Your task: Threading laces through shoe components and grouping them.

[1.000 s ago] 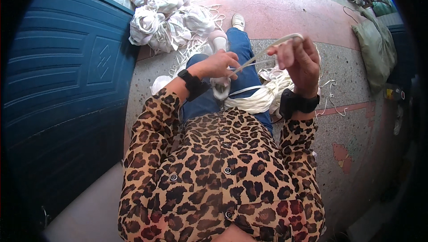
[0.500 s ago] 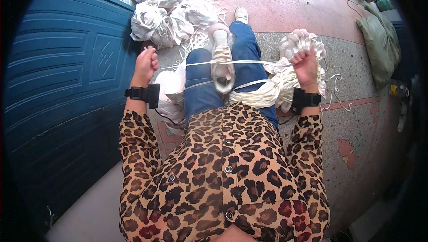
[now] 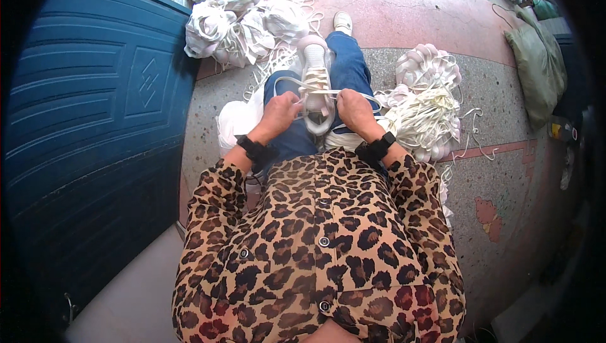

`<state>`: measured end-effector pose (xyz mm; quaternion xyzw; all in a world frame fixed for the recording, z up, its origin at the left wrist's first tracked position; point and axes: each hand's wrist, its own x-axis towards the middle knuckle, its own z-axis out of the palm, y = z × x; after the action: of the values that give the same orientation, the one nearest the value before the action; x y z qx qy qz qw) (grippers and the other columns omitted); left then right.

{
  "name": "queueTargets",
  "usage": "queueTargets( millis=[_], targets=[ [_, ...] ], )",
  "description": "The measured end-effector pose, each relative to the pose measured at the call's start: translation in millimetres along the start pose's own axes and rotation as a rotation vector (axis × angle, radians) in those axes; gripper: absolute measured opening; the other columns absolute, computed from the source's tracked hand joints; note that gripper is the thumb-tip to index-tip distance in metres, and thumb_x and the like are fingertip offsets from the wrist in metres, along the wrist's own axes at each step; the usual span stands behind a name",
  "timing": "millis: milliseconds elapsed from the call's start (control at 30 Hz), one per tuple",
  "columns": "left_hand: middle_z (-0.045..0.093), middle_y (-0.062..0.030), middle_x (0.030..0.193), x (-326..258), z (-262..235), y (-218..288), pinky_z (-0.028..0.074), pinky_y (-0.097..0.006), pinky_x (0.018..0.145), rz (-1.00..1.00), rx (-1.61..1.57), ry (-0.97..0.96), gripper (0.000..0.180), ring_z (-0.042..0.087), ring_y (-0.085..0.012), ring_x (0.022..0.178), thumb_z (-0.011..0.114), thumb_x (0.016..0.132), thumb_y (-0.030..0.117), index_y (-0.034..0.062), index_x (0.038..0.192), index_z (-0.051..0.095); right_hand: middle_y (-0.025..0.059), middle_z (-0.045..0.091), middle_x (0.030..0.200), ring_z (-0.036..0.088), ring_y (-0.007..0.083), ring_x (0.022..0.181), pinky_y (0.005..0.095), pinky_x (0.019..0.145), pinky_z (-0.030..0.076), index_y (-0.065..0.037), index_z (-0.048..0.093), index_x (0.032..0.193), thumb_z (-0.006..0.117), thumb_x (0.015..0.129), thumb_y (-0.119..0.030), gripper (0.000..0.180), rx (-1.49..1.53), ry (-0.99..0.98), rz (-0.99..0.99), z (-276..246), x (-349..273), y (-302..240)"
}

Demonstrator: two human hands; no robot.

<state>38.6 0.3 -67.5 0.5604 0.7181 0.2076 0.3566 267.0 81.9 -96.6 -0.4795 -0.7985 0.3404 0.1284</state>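
Observation:
Between my thighs lies a white and pale pink shoe upper (image 3: 314, 55), its pink toe pointing away from me and its opening toward me. A cream shoelace (image 3: 325, 91) crosses its upper eyelets, with a loop standing out on the left. On the upper's left side my left hand (image 3: 282, 114) is closed on the shoelace. My right hand (image 3: 356, 110) pinches the lace on the other side, its knuckles uppermost. The fingertips of both hands are partly hidden. A bundle of loose cream laces (image 3: 416, 115) hangs by my right thigh.
More pale uppers lie fanned in a stack (image 3: 429, 65) on the right. A large heap of uppers (image 3: 243, 21) with trailing laces sits at the far left, beside a blue door (image 3: 101, 90). White pieces (image 3: 235, 122) rest by my left leg. A grey-green sack (image 3: 535, 68) stands far right.
Both hands have come in from wide apart to the upper's sides. The lace that was stretched straight across now hangs slack in loops near the eyelets.

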Motion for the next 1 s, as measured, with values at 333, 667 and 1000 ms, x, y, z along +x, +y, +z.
queueTargets(
  millis=[333, 667, 1000],
  targets=[
    [0.072, -0.0189, 0.086, -5, 10, -13, 0.054, -0.043, 0.073, 0.079, 0.089, 0.178, 0.02, 0.069, -0.0359, 0.079, 0.067, 0.09, 0.02, 0.0027, 0.096, 0.076, 0.0167, 0.067, 0.088, 0.067, 0.035, 0.086, 0.0476, 0.076, 0.052, -0.003, 0.063, 0.089, 0.058, 0.089, -0.016, 0.014, -0.264, 0.015, -0.01, 13, 9, -8],
    [0.07, -0.0183, 0.086, 6, 20, -17, 0.051, -0.054, 0.077, 0.115, 0.23, 0.244, 0.021, 0.065, -0.0415, 0.085, 0.058, 0.094, 0.019, 0.0036, 0.085, 0.069, 0.0112, 0.067, 0.089, 0.066, 0.0302, 0.087, 0.0447, 0.077, 0.044, -0.009, 0.063, 0.092, 0.057, 0.09, -0.016, 0.01, -0.326, 0.012, -0.311, 18, 15, 6],
    [0.068, -0.0165, 0.079, 12, 33, -3, 0.049, -0.054, 0.074, 0.061, 0.258, 0.299, 0.021, 0.064, -0.0395, 0.085, 0.058, 0.093, 0.02, 0.0043, 0.082, 0.067, 0.0096, 0.069, 0.092, 0.067, 0.0284, 0.09, 0.0462, 0.08, 0.044, -0.009, 0.064, 0.089, 0.06, 0.085, -0.017, 0.009, -0.292, 0.031, -0.277, 16, 12, 1]
  ],
)
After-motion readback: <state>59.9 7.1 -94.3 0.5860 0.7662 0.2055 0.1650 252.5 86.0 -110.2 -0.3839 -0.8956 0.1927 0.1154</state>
